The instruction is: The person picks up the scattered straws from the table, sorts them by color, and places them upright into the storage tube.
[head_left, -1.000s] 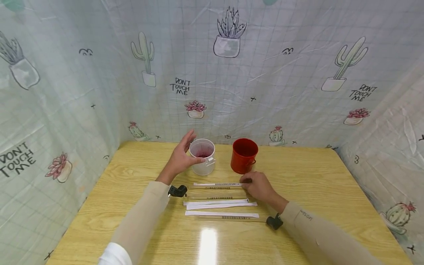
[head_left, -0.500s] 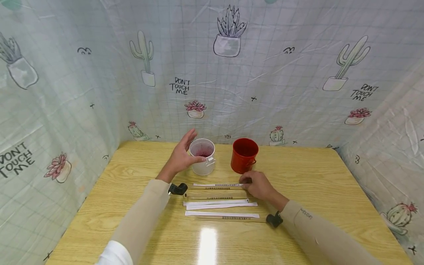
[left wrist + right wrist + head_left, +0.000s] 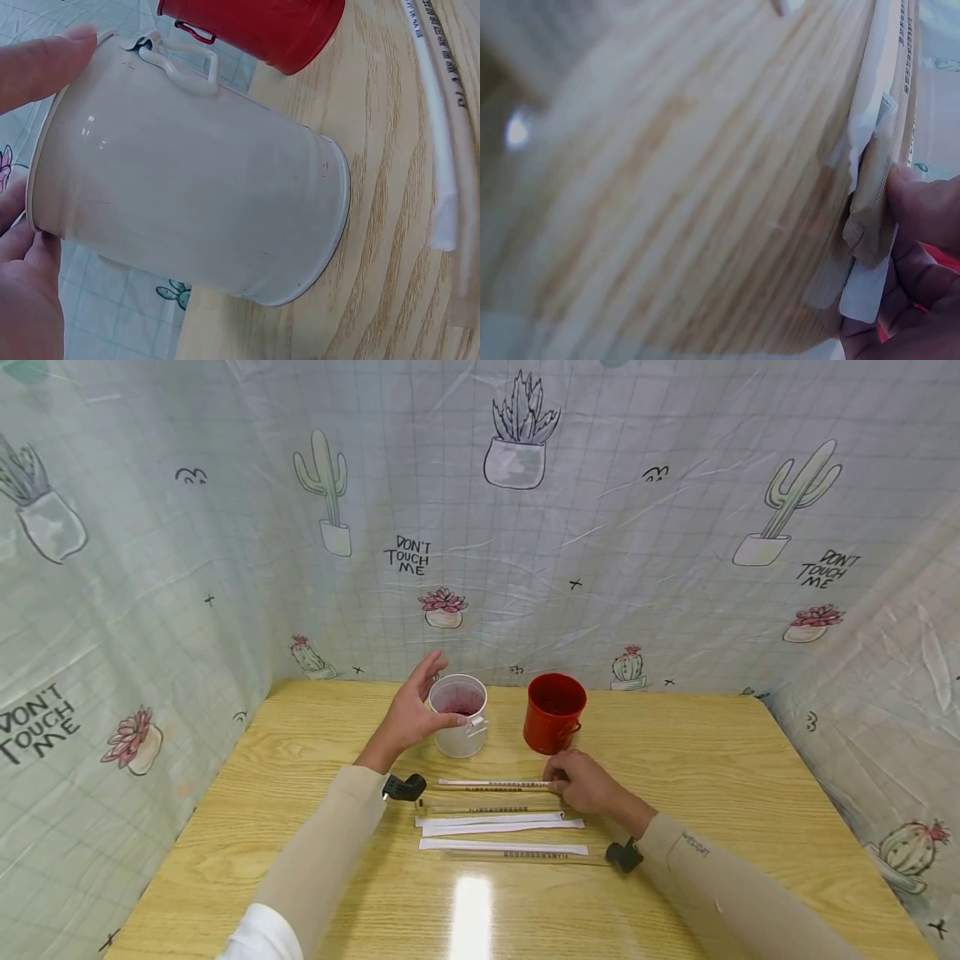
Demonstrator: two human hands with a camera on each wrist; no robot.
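The left hand (image 3: 411, 717) reaches forward, thumb and fingers spread wide around the rim of an upright white bucket (image 3: 457, 742); the head view shows its reddish interior, hidden in the left wrist view. Paper-wrapped straws (image 3: 502, 846) lie between the grips, nearer the person. Just beyond the right grip stands a red bucket (image 3: 549, 728). The right hand (image 3: 588, 782), angled inward, narrowly pinches printed wrapped straws (image 3: 465, 782) by their right ends; only the right wrist view reveals the brown wrapper end (image 3: 871, 217) under the thumb.

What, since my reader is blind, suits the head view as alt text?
Left hand holds a white metal bucket by its rim; right hand pinches slim white and clear wrapped strips. A red metal bucket stands on the yellow wooden table.
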